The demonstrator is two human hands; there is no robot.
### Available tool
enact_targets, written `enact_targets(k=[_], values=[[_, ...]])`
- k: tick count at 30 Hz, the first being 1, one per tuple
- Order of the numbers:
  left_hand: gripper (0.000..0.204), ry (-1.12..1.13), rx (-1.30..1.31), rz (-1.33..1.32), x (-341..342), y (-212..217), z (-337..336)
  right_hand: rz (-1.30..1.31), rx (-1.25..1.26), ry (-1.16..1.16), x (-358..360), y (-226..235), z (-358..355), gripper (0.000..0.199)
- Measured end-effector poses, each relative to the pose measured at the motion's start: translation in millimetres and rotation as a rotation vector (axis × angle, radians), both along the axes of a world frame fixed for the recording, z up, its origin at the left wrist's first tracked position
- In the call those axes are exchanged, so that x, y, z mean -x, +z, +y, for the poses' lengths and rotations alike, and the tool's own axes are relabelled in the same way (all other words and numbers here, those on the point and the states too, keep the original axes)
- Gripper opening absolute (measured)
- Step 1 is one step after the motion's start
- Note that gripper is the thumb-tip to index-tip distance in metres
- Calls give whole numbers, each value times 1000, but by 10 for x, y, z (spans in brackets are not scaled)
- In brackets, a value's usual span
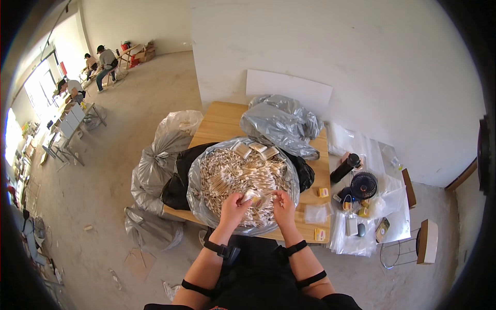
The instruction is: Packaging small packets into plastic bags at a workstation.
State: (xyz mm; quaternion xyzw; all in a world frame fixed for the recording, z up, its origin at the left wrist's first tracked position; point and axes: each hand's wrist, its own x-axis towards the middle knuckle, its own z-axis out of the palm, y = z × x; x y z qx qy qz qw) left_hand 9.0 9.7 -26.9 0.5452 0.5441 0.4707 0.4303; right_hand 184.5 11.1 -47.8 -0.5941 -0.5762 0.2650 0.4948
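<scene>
A big grey plastic bag (192, 192), its mouth spread wide, holds a heap of loose cotton swabs (227, 173). Just above the heap's near side, my left hand (233, 209) is closed on a small clear plastic bag (253, 196) with what look like swabs inside. My right hand (283, 211) is closed too, its thumb and fingertips pinching at the small bag's right edge; the exact grip is too small to see. On the far side of the heap lie several filled swab packets (242, 150).
The wooden table (217, 118) carries a crumpled grey bag (279, 121), yellow cards (323, 192) and a stack of clear bags (315, 214). To the right stand a black bottle (345, 168) and a small fan (363, 185). Stuffed bags (160, 165) lean at the left. People (107, 62) sit far off.
</scene>
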Motion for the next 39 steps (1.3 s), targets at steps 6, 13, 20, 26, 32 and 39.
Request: enact_targets(k=[6,13,20,26,32,39], values=[[26,-56,-202,350,-46,80,-26,247,112,335,231,320,-20,12],[20,-33,202,-341,-53,14,-49,702,230,244,309,231,8,7],[12,106,-14,-199,-103,-22,-13,1018,186,218,423,179,71,9],[15,203,-220,168,-147,126,-1,757,234,113,448,284,104,15],[13,464,-293,221,-18,-111,71,666,302,146,376,-4,-62,26],[26,111,85,-91,4,-235,55,449,135,76,303,-197,-36,26]])
